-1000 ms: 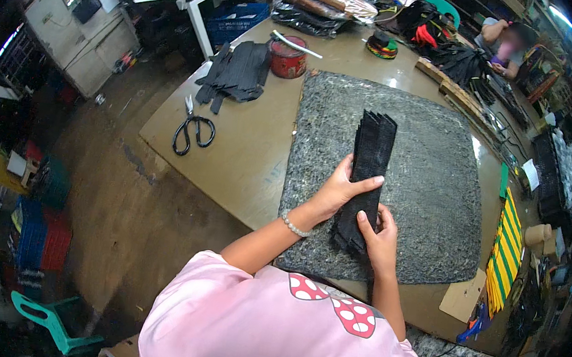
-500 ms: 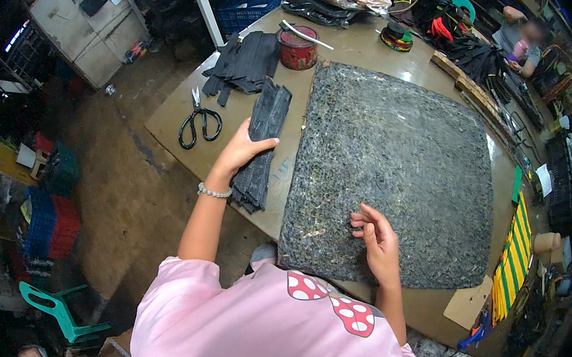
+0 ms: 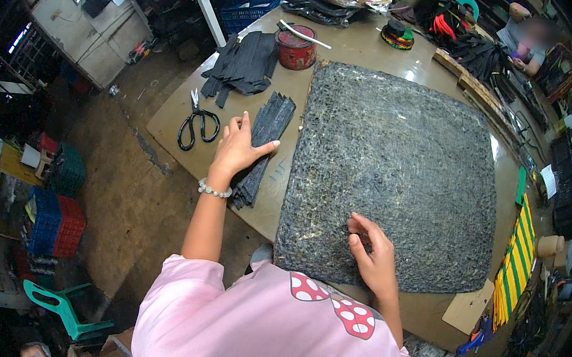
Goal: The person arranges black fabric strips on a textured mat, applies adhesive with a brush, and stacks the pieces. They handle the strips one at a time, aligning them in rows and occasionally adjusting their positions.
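At centre left, the left hand (image 3: 235, 150), splayed and ungripping, could nudge the black strip stack (image 3: 270, 125) off the table (image 3: 354, 44); the right hand (image 3: 375, 253) is empty, half-curled

Wide passage over grey mat (image 3: 405, 155); leftward, black strip bundle (image 3: 275, 119), scissors (image 3: 197, 110), red can (image 3: 296, 54) obstruct low passes.

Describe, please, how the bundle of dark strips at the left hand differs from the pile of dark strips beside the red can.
The bundle is narrow and closely stacked, while the pile spreads wider. The bundle lies nearer the camera; the pile, farther off beside the red can. The left hand covers part of the bundle, but not the pile. Both are dark and on the table.
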A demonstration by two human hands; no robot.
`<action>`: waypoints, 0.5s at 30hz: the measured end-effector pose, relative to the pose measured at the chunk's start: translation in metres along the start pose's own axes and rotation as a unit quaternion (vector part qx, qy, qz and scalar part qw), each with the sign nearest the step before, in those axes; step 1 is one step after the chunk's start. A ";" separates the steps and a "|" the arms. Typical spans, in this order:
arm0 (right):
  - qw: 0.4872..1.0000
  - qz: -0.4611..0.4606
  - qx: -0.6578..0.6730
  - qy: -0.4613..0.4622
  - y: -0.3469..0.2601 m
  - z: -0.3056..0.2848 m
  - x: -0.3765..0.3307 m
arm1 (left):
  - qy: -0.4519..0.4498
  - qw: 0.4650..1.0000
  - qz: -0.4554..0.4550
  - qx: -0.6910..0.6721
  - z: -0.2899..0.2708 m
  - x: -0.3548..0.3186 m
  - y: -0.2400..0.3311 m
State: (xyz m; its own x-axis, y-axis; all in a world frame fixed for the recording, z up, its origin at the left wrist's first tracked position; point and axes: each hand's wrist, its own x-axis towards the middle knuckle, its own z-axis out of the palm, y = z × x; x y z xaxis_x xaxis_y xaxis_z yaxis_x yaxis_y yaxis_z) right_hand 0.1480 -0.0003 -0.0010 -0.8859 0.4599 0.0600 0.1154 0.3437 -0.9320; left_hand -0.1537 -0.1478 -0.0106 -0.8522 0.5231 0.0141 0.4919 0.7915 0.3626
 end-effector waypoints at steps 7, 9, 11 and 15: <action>0.975 -0.009 0.216 0.044 0.008 0.003 -0.001 | 0.127 0.950 0.196 -0.208 -0.008 -0.039 0.053; 0.947 -0.018 0.318 0.051 0.011 0.008 0.001 | 0.001 0.863 0.311 -0.398 0.005 -0.064 0.095; 0.937 -0.069 0.342 0.035 0.011 0.015 0.003 | -0.169 0.734 0.389 -0.530 0.023 -0.095 0.142; 0.921 -0.007 0.370 0.120 0.007 0.016 0.002 | -0.259 0.639 0.426 -0.586 0.038 -0.130 0.185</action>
State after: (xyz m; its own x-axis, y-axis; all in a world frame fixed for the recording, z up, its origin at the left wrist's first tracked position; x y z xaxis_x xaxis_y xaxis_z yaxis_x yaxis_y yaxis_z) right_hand 0.1404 -0.0097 -0.0131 -0.7499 0.6579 0.0691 -0.3128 -0.2606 -0.9134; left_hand 0.0549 -0.0578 0.0196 -0.0420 0.8810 0.4712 0.0067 -0.4714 0.8819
